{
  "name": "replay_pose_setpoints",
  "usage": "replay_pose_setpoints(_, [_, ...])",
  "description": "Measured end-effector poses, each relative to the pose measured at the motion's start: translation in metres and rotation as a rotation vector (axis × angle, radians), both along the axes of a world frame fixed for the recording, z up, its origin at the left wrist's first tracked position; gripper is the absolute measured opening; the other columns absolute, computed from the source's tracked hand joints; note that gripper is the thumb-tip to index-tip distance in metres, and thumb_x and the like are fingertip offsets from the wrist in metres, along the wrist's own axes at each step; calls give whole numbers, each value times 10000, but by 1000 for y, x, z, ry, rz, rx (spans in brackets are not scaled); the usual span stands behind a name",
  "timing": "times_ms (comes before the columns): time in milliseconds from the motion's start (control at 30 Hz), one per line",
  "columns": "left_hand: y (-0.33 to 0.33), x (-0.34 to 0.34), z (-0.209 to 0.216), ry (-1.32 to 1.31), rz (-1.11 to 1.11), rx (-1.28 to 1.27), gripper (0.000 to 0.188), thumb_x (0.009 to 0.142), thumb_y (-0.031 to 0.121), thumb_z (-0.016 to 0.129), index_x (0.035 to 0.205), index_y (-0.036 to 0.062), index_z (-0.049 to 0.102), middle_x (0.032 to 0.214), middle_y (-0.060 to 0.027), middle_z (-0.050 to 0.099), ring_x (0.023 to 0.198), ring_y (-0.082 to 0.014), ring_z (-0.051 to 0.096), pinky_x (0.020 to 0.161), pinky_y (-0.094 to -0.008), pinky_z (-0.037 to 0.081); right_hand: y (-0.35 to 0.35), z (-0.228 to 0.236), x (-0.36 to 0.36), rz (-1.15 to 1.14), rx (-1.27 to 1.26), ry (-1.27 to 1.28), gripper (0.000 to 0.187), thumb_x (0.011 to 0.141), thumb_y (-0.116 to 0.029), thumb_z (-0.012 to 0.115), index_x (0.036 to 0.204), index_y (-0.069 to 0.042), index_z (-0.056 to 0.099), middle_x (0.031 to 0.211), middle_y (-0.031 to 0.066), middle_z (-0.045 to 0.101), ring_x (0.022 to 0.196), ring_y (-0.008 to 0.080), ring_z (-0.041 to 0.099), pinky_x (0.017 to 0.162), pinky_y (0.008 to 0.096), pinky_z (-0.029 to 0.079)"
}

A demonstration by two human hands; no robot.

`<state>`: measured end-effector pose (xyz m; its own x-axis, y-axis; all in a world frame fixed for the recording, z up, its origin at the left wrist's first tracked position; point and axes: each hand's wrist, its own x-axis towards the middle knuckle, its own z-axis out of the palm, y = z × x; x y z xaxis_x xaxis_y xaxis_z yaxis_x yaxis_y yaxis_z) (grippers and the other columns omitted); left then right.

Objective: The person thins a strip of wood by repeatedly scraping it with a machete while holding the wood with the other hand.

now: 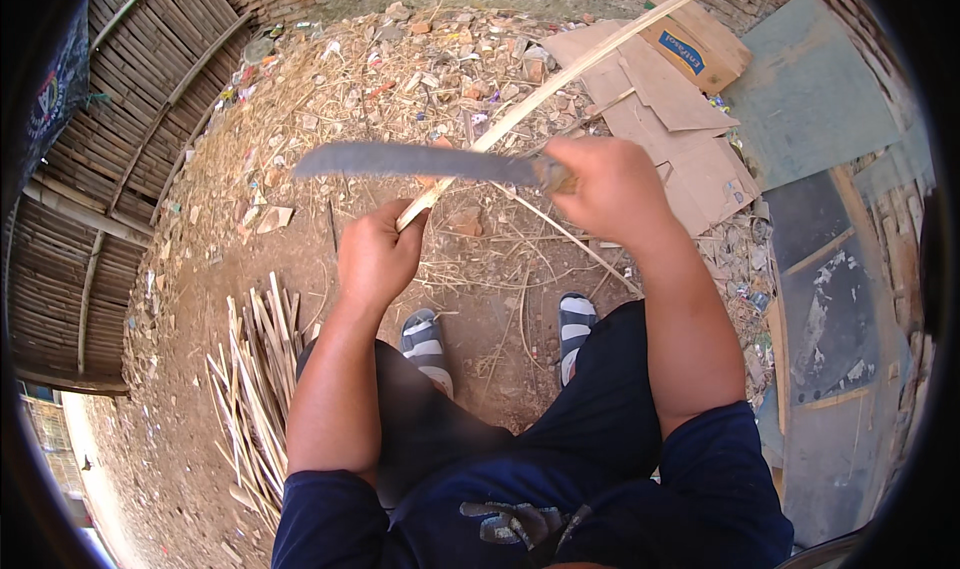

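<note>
My left hand is closed round the near end of a long, pale bamboo strip, which slants up and away to the far right. In my right hand is the handle of a machete, its broad dark blade pointing left. The blade lies across the strip a little beyond my left hand; whether it cuts into the strip or only passes over it, I cannot tell.
A bundle of split sticks lies on the dirt at my left. Rubble and shavings cover the ground ahead. Flattened cardboard and dark panels are on the right. A bamboo wall stands at left. My sandalled feet are below the strip.
</note>
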<state>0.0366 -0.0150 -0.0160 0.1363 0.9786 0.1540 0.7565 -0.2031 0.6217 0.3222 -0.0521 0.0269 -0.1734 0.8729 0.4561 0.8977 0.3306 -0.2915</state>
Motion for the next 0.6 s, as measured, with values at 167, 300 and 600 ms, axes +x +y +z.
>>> replay_pose_setpoints(167, [2,-3,-3,-34,-27,-31,263,1002,336,711,1079,103,806,684,-173,677,634,-350,675,625,-443,514,5,1,12,-47,-34,96,201,843,-267,789,949,-117,708,785,129,695,773,350,709,672,469,538])
replay_pose_setpoints(300, [10,-10,-11,-59,-19,-89,301,1030,328,699,1105,57,806,667,-81,652,629,-182,595,616,-369,476,8,8,39,-229,-69,234,255,904,-345,787,986,-110,729,767,157,688,736,325,705,658,447,534])
replay_pose_setpoints(600, [7,-4,-7,-57,-56,-99,316,1045,311,685,1107,26,806,705,-47,659,697,-111,591,663,-327,487,4,-3,6,11,-44,14,186,865,-285,786,937,-134,704,788,149,700,778,404,694,674,491,544])
